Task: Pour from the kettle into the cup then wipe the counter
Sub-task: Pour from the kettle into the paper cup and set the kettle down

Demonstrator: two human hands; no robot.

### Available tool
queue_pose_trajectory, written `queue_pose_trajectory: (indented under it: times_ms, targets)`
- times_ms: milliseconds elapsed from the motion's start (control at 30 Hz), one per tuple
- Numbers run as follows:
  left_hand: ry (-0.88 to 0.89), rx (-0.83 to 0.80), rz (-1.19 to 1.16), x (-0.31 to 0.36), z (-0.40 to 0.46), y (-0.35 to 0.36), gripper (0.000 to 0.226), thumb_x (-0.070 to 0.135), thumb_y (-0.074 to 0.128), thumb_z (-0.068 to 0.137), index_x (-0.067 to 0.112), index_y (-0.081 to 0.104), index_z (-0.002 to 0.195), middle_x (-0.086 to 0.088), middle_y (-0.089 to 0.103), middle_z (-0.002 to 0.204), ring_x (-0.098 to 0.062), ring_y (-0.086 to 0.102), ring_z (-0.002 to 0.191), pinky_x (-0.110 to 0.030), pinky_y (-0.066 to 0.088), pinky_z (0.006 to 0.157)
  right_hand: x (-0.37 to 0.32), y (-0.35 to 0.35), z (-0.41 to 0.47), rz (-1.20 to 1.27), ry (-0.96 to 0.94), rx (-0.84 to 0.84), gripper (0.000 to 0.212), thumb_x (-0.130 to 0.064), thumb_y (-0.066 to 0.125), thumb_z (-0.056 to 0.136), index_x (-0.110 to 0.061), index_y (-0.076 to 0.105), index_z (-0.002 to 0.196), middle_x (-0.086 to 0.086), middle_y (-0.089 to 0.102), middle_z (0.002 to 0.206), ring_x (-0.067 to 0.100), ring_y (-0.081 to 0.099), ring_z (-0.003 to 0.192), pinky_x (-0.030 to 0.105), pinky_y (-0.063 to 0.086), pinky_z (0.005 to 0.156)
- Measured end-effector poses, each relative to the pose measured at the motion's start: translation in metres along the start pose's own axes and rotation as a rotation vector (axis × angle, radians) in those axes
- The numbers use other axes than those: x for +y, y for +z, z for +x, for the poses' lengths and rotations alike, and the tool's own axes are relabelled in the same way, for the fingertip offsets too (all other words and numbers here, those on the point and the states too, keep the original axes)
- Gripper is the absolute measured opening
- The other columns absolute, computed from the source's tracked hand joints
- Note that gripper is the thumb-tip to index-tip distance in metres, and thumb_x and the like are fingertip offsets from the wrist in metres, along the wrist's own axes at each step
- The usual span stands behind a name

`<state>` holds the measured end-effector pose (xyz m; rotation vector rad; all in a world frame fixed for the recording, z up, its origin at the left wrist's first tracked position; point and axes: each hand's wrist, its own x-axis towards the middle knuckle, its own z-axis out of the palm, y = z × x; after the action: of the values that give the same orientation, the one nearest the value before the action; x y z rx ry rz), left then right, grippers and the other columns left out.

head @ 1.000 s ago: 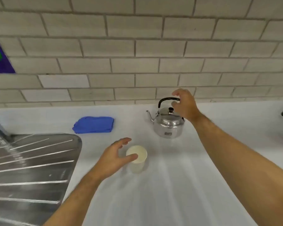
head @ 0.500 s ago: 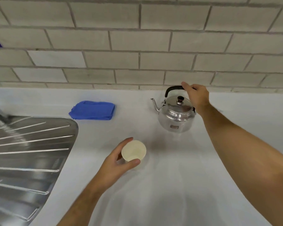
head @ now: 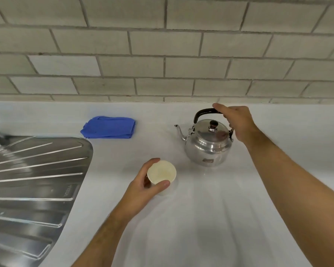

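A shiny metal kettle (head: 207, 145) with a black arched handle and a black lid knob stands on the white counter (head: 201, 218), its spout pointing left. My right hand (head: 237, 122) is closed over the right part of the handle. In front and to the left stands a small cream cup (head: 161, 172), upright and looking empty. My left hand (head: 143, 187) wraps its thumb and fingers around the cup's left side. A folded blue cloth (head: 109, 127) lies near the wall, left of the kettle.
A ribbed steel draining board (head: 33, 180) takes up the left side. A grey tiled wall (head: 162, 54) runs along the back of the counter. Bare white counter stretches to the right and toward me.
My left hand has closed around the cup. My right hand has settled its grip on the kettle's handle. The view has tilted down and drawn closer.
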<state>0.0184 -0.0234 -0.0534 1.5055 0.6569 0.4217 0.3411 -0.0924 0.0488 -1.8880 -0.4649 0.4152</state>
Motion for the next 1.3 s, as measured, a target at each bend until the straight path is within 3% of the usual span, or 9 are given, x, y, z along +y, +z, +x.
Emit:
queue_pose_trajectory:
  times_ms: [200,400,533,733,967,1067,1133,1200,1300]
  targets:
    - [0.005,-0.030,-0.013,0.000,0.001,-0.003,0.063,0.030,0.081,0.077,0.051,0.049,0.127,0.011,0.062,0.122,-0.006,0.061,0.111,-0.026,0.050,0.097,0.001,-0.018,-0.050,0.048,-0.063,-0.069,0.067,-0.059,0.087,0.047,-0.022,0.031,0.049,-0.001,0.022,0.056,0.010,0.031,0.047,0.032,0.027,0.061]
    - [0.022,-0.065,-0.016,0.001,0.002,-0.009,0.068,0.039,0.083,0.069,0.053,0.049,0.126,0.010,0.062,0.123,-0.008,0.061,0.112,-0.020,0.052,0.085,-0.013,-0.035,-0.092,-0.022,-0.101,-0.102,0.070,-0.065,0.087,0.041,-0.018,0.035,0.048,0.002,0.023,0.056,0.010,0.032,0.045,0.032,0.030,0.061]
    - [0.020,-0.066,-0.050,0.001,0.001,-0.006,0.065,0.032,0.083,0.073,0.053,0.050,0.125,0.010,0.061,0.124,-0.009,0.059,0.113,-0.018,0.051,0.084,-0.019,-0.036,-0.112,-0.117,-0.149,-0.115,0.072,-0.066,0.087,0.044,-0.016,0.034,0.046,0.003,0.020,0.052,0.018,0.025,0.053,0.034,0.028,0.062]
    - [0.022,-0.065,-0.079,0.000,0.001,-0.005,0.064,0.026,0.082,0.075,0.050,0.050,0.126,0.011,0.064,0.118,-0.002,0.063,0.101,-0.019,0.052,0.081,-0.024,-0.029,-0.129,-0.234,-0.170,-0.094,0.071,-0.068,0.086,0.045,-0.018,0.035,0.043,-0.001,0.022,0.046,0.017,0.024,0.046,0.032,0.026,0.055]
    - [0.002,-0.073,-0.073,0.001,0.001,-0.006,0.065,0.033,0.084,0.072,0.057,0.049,0.122,0.023,0.061,0.112,0.006,0.061,0.098,-0.015,0.052,0.076,-0.038,-0.026,-0.140,-0.385,-0.182,-0.075,0.069,-0.068,0.084,0.047,-0.007,0.053,0.051,0.001,0.044,0.047,0.011,0.039,0.042,0.027,0.035,0.049]
    - [-0.002,-0.080,-0.068,0.001,0.001,-0.006,0.066,0.036,0.084,0.071,0.059,0.048,0.121,0.023,0.059,0.114,0.002,0.059,0.103,-0.015,0.052,0.076,-0.046,-0.023,-0.146,-0.427,-0.202,-0.074,0.065,-0.066,0.084,0.050,-0.011,0.049,0.047,-0.005,0.037,0.041,0.008,0.035,0.038,0.018,0.031,0.040]
    - [-0.004,-0.085,-0.066,0.001,0.001,-0.007,0.066,0.038,0.084,0.070,0.060,0.047,0.121,0.019,0.059,0.117,-0.003,0.058,0.108,-0.017,0.051,0.078,-0.050,-0.022,-0.148,-0.448,-0.214,-0.073,0.070,-0.065,0.084,0.051,-0.004,0.049,0.051,-0.003,0.036,0.044,0.009,0.035,0.039,0.015,0.029,0.037]
    - [-0.006,-0.086,-0.062,0.000,0.002,-0.007,0.067,0.039,0.084,0.069,0.060,0.047,0.121,0.019,0.058,0.118,-0.005,0.057,0.109,-0.019,0.052,0.081,-0.054,-0.020,-0.151,-0.479,-0.222,-0.073,0.071,-0.065,0.083,0.051,-0.004,0.048,0.050,-0.003,0.035,0.044,0.009,0.034,0.040,0.016,0.029,0.038]
    - [-0.011,-0.086,-0.061,-0.001,0.002,-0.007,0.067,0.038,0.083,0.070,0.059,0.047,0.121,0.022,0.060,0.116,-0.002,0.057,0.108,-0.021,0.052,0.082,-0.060,-0.017,-0.154,-0.522,-0.245,-0.080,0.066,-0.067,0.082,0.052,-0.016,0.040,0.042,-0.008,0.029,0.040,0.008,0.030,0.038,0.022,0.028,0.043]
